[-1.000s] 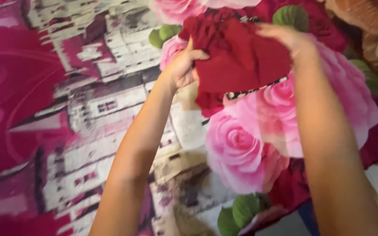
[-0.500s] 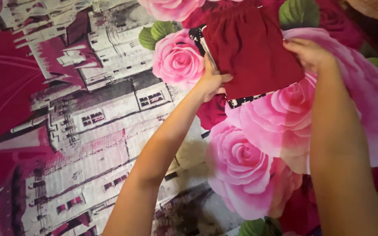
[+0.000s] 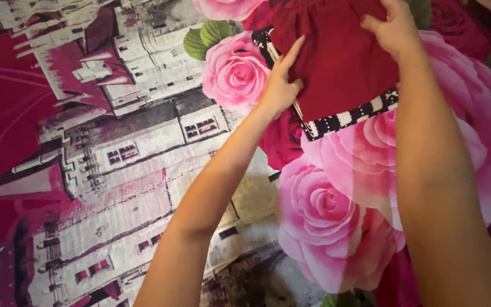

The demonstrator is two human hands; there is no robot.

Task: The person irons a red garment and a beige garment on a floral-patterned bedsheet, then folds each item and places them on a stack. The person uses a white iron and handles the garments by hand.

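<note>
My left hand [image 3: 280,85] lies flat, fingers spread, on the left edge of the dark red garment [image 3: 336,62], which rests on the bedsheet [image 3: 115,148] printed with pink roses and buildings. My right hand [image 3: 390,28] pinches the cloth near its top, the black-and-white trim [image 3: 348,117] along its near hem.
</note>
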